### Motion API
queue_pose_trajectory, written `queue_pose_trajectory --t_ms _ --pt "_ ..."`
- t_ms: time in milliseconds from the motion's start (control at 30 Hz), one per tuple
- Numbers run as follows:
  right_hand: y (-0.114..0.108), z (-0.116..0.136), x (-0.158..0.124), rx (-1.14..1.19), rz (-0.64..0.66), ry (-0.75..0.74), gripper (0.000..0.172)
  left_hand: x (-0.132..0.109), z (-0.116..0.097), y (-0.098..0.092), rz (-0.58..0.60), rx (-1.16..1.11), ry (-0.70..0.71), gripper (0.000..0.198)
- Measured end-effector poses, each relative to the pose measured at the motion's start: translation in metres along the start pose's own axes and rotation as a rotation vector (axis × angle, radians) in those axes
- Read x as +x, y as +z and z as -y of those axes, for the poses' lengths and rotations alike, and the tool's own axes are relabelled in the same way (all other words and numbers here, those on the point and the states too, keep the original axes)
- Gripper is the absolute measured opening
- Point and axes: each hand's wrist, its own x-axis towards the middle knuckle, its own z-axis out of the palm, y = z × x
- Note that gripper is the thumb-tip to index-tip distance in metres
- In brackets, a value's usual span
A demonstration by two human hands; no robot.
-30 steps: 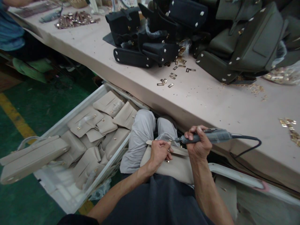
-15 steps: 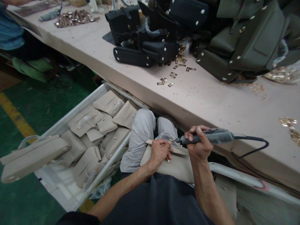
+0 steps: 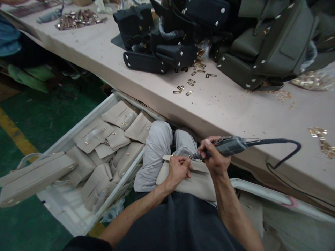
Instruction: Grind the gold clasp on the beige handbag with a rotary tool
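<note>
A beige handbag lies across my lap, below the table edge. My left hand is closed on the bag's top edge and pins it in place. My right hand is wrapped round a grey corded power tool, held like a pen. The tool's tip points left and meets the bag's upper edge right beside my left fingers, near a small gold fitting. The black cord loops off to the right.
A white bin at my left holds several beige bags, and one more beige bag rests on its rim. The pink table carries black bags, olive bags and scattered gold fittings. A person in blue sits at far left.
My right hand has tilted the tool's rear upward and shifted slightly left and up; the cord swung higher. My left hand keeps its grip on the bag.
</note>
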Motion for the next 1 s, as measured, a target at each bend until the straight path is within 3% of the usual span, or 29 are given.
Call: queue_pose_trajectory --t_ms 300,467,733,933,1000 --pt "0.002 -0.003 -0.002 -0.067 0.218 0.098 0.023 -0.002 0.004 -0.002 0.050 -0.024 0.006 0.026" --pt "0.001 -0.008 -0.003 -0.125 0.256 0.093 0.026 -0.001 0.009 -0.002 0.042 -0.045 0.034 0.030" --pt "0.010 -0.007 -0.007 -0.168 0.109 0.066 0.029 -0.002 0.012 -0.003 0.047 -0.015 0.064 0.034" --pt "0.018 -0.014 -0.014 -0.264 -0.121 -0.001 0.030 0.000 0.023 -0.002 0.028 -0.041 0.060 0.032" --pt "0.012 -0.015 -0.013 -0.246 -0.082 0.016 0.029 0.001 0.024 0.000 0.025 -0.024 0.050 0.032"
